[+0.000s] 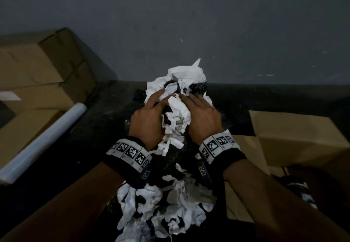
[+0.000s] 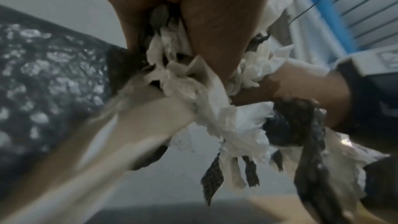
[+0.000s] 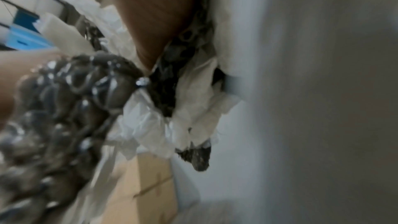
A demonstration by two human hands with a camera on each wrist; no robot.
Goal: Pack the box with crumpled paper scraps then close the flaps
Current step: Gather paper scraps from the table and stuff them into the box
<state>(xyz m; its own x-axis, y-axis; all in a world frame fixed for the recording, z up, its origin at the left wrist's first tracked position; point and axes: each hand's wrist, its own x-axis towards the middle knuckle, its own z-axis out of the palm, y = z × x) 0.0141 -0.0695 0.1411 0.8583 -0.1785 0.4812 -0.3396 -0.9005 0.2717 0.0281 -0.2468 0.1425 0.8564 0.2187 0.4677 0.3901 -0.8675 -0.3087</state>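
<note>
Left hand (image 1: 146, 122) and right hand (image 1: 203, 120) cupped, fingers curled, around a wad of crumpled paper scraps (image 1: 177, 116), raised above a loose heap (image 1: 166, 202). Open cardboard box (image 1: 295, 139) right of the wad. Gathering step; next, probably carrying rightward, dropping inside.

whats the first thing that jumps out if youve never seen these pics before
The eye goes to the big wad of white and black paper scraps at the centre of the head view, squeezed between the left hand and the right hand, with more scraps hanging and heaped below the wrists. After that come the checkered wristbands and the brown cardboard box with raised flaps at the right.
</note>
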